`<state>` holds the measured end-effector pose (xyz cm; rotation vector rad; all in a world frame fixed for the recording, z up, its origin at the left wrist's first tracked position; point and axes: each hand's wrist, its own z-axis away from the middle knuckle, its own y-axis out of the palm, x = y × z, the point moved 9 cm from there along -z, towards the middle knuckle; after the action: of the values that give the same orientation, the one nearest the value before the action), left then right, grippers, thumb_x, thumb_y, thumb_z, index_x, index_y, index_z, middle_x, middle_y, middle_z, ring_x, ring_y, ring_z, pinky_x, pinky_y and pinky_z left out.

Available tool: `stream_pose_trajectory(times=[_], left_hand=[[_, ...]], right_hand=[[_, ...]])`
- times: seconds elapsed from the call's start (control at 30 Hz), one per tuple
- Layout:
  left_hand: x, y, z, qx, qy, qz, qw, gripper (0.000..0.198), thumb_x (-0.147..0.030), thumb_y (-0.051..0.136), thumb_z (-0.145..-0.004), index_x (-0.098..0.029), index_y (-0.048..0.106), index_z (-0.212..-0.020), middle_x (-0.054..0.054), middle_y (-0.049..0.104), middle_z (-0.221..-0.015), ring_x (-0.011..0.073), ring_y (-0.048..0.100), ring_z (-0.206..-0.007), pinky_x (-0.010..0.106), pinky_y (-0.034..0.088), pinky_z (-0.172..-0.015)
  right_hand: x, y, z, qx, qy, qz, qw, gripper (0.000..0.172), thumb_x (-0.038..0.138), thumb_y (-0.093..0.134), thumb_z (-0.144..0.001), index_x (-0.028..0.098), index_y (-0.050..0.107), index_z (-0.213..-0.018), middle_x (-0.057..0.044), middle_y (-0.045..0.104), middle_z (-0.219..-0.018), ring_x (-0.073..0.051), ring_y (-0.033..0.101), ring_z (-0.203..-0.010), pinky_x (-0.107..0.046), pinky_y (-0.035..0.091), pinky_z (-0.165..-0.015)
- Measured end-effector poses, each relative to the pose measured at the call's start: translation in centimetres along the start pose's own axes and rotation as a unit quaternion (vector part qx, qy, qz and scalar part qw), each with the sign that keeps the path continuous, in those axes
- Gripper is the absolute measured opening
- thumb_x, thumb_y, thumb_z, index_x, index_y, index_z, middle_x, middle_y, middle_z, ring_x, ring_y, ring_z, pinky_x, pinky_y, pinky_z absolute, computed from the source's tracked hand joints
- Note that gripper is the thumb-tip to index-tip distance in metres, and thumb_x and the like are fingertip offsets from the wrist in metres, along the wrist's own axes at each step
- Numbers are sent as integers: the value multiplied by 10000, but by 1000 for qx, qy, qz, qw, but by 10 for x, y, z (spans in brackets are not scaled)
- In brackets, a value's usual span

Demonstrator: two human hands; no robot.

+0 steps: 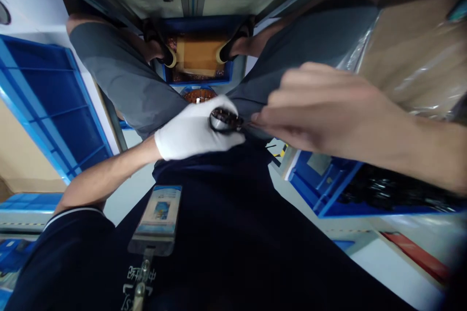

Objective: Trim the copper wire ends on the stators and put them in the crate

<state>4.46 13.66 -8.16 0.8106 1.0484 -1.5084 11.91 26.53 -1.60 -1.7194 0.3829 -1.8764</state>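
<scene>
The gloved left hand (193,131) clamps a round dark part (226,114) while the bare right hand (317,107) pinches just beside it, work apparently underway, its remainder indeterminable.

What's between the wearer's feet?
In the head view, a flat brown sheet, likely cardboard, in a blue bin, shows between the left foot and right foot.

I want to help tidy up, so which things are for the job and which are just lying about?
Probably for the job:
- left hand, white-gloved
- dark round part, in that hand
- right hand, bare, close to the part; blurred

Probably just about:
- blue crate, left
- red object, right

Can't tell: black parts, right.
</scene>
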Motion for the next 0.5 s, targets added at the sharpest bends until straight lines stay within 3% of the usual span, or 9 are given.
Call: stream_pose_trajectory(times=[0.07,0.13,0.2,0.23,0.27,0.3,0.37,0.43,0.5], left_hand=[[-14,-17,0,-92,47,-122,987,274,-473,752,-1057,-249,781,-1212,112,811,-1167,320,815,-1104,484,661,-1004],[-28,-18,-2,-100,87,-223,966,316,-517,640,-1131,-240,779,-1191,111,796,-1074,317,803,-1075,477,633,-1013],[-42,-14,-3,-84,139,-258,952,380,-509,542,-1167,-223,776,-1075,86,729,-866,279,755,-865,438,608,-877],[-48,-12,-2,-87,168,-265,946,383,-494,545,-1156,-215,775,-1033,77,694,-798,268,716,-782,427,581,-808],[-54,-11,0,-93,194,-268,939,348,-472,578,-1123,-210,782,-1020,79,689,-781,270,697,-750,427,559,-771],[-56,-12,1,-103,200,-263,938,293,-447,631,-1071,-207,794,-1032,90,712,-807,282,703,-764,434,551,-768],[-41,-12,-3,-88,121,-176,973,243,-403,734,-949,-214,801,-1087,106,771,-903,307,743,-839,447,573,-808],[-17,5,-6,12,5,-19,1000,214,-417,699,-948,-223,759,-1018,89,794,-889,279,758,-785,423,609,-779],[-6,27,-3,118,-77,145,979,264,-443,600,-1026,-218,692,-923,64,791,-818,226,734,-669,363,606,-681]], right_hand=[[-18,-1,5,1,46,-95,994,429,678,827,-1061,272,733,-961,-43,746,-1063,-204,676,-939,-395,502,-772],[-36,25,14,77,139,-291,943,531,760,914,-948,262,738,-1007,-78,804,-1205,-243,787,-1048,-386,616,-803],[-38,59,27,170,219,-455,846,505,719,852,-1023,250,681,-944,-38,800,-976,-196,770,-835,-335,597,-676],[-35,69,31,192,238,-500,810,517,690,818,-1057,246,622,-880,6,723,-812,-157,681,-684,-302,528,-588],[-32,73,31,187,238,-513,804,538,664,798,-1075,246,562,-832,51,614,-699,-123,558,-579,-278,435,-525],[-29,71,28,161,221,-485,831,543,631,782,-1088,247,519,-807,81,518,-646,-102,454,-538,-269,355,-501],[-23,53,21,86,165,-346,920,474,538,743,-1112,241,522,-816,87,475,-651,-99,388,-564,-278,296,-535],[-12,34,20,35,123,-157,979,327,383,637,-1163,235,608,-873,57,579,-723,-118,429,-630,-312,309,-608],[2,14,24,-7,78,8,997,279,283,577,-1187,242,682,-932,33,664,-799,-139,484,-682,-345,328,-653]])
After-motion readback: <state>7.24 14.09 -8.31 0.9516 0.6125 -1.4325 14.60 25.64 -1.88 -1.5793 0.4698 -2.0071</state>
